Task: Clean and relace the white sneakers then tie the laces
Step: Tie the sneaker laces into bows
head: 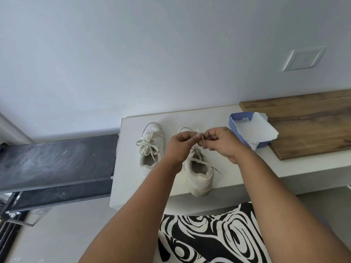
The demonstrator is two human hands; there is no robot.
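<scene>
1. Two white sneakers stand side by side on a white counter [133, 179], toes toward the wall.
2. Left sneaker [152, 147]: laced, bow tied and lying over the tongue.
3. Right sneaker [199, 173]: heel near the counter's front edge; its lace [204, 162] runs loose across the opening, one end trailing off the right side.
4. Left hand [179, 147] and right hand [221, 142] are raised together above the right sneaker's toe, fingertips nearly touching. Both pinch a small pale piece between them; cannot tell whether it is lace or paper.
5. Blue tray [234, 128] sits right of the hands, with white paper sheets [256, 131] in it, overhanging onto a wooden board [303, 126].
6. Black-and-white patterned cloth [209, 234] shows below the counter.
</scene>
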